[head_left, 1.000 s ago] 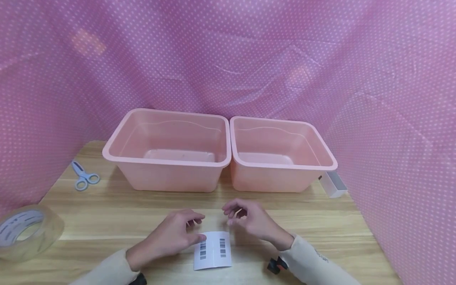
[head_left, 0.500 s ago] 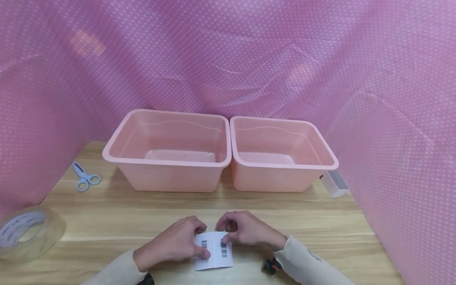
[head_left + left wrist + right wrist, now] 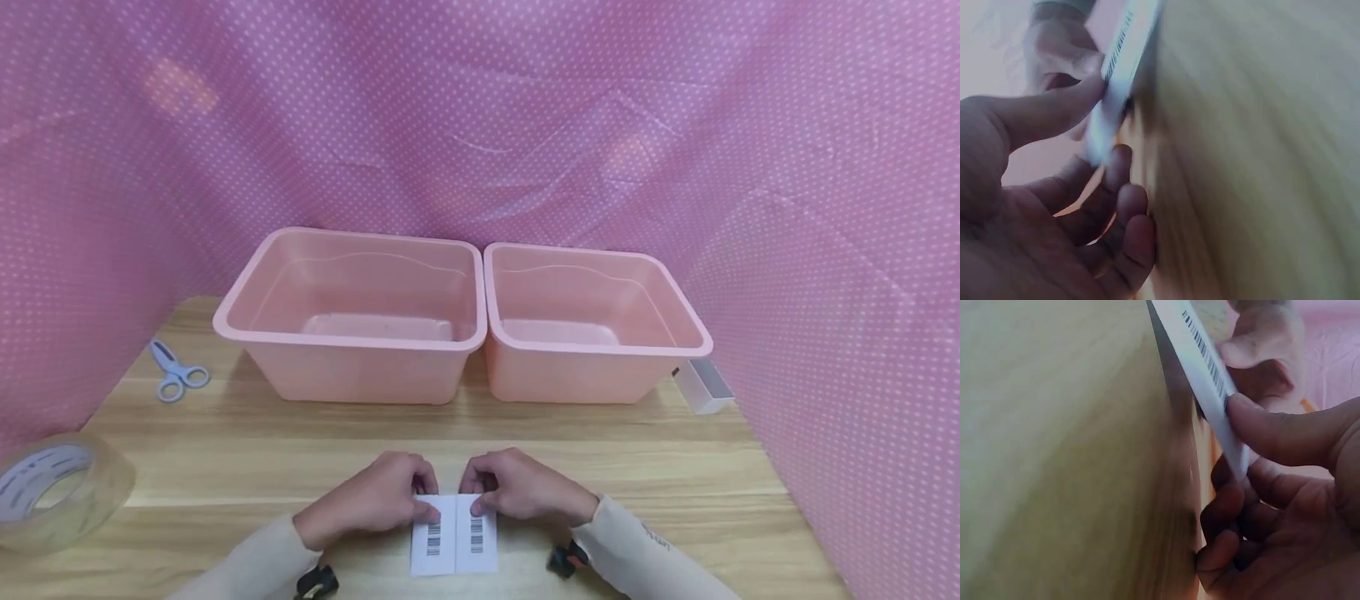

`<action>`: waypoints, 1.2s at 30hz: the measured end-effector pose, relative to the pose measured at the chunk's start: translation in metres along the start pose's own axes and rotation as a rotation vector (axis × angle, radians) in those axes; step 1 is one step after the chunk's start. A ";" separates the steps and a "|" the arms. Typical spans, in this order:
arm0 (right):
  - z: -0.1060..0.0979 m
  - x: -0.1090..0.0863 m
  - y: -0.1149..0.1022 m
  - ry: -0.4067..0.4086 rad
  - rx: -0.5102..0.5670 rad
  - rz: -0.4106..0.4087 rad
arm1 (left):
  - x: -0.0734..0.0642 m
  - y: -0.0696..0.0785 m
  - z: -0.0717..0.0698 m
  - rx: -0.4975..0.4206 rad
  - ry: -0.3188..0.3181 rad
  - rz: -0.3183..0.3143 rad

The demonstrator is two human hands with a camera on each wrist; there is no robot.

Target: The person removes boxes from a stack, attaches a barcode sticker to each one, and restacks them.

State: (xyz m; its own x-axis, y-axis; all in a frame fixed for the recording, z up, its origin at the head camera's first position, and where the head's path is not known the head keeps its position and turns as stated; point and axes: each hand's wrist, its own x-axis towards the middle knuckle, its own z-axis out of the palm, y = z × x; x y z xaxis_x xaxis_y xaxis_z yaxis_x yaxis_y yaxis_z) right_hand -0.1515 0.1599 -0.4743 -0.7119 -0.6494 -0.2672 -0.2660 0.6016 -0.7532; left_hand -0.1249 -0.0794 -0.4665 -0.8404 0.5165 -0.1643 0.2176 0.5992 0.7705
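Observation:
A small white barcode sheet point(image 3: 454, 550) with two printed barcodes and a crease down its middle is at the near centre of the table in the head view. My left hand point(image 3: 378, 493) pinches its far left corner, thumb on the printed face. At the far right corner my right hand point(image 3: 528, 487) pinches it the same way. Seen from the left wrist, the sheet point(image 3: 1116, 75) tilts up from the wood, with the other fingers curled behind and below. The right wrist view shows the sheet point(image 3: 1204, 375) edge-on, tilted, its end between thumb and fingers.
Two pink plastic bins point(image 3: 360, 371) stand side by side at the back of the wooden table point(image 3: 225, 467). Light blue scissors point(image 3: 176, 371) and a roll of clear tape point(image 3: 105, 492) lie to the left. A small white box point(image 3: 701, 387) sits behind the right bin's corner.
Both hands came toward me and in to the sheet, from hovering beside it to pinching its far corners. The sheet has straightened slightly and shifted a little right.

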 end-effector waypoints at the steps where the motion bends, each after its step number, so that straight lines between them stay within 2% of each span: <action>1: -0.001 0.000 0.001 0.001 0.028 -0.001 | 0.002 -0.001 -0.002 -0.065 -0.010 -0.009; 3: -0.004 0.001 0.002 0.010 0.084 -0.013 | 0.004 -0.003 -0.005 -0.191 -0.018 -0.032; 5: -0.009 0.002 0.002 0.028 0.144 -0.023 | 0.007 -0.005 -0.007 -0.267 -0.002 -0.046; 9: -0.018 0.002 -0.001 0.090 0.202 -0.044 | 0.011 -0.005 -0.010 -0.311 0.047 -0.058; 14: -0.027 0.000 -0.008 0.160 0.251 -0.040 | 0.014 0.001 -0.017 -0.360 0.064 -0.059; 19: -0.033 -0.001 -0.016 0.234 0.259 -0.051 | 0.015 0.007 -0.023 -0.410 0.094 -0.032; 25: -0.034 0.000 -0.023 0.278 0.313 -0.065 | 0.020 0.018 -0.023 -0.578 0.098 -0.003; 30: -0.034 -0.001 -0.026 0.315 0.321 -0.145 | 0.021 0.023 -0.022 -0.655 0.113 -0.040; 36: -0.033 -0.003 -0.029 0.367 0.305 -0.261 | 0.023 0.023 -0.022 -0.699 0.112 -0.071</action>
State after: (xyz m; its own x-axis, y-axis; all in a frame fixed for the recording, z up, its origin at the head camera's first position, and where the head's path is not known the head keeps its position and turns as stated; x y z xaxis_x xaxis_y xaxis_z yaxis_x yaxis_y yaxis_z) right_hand -0.1632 0.1598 -0.4323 -0.8422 -0.5212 0.1381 -0.3022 0.2443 -0.9214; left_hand -0.1499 -0.0673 -0.4392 -0.8949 0.4022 -0.1933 -0.1774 0.0768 0.9811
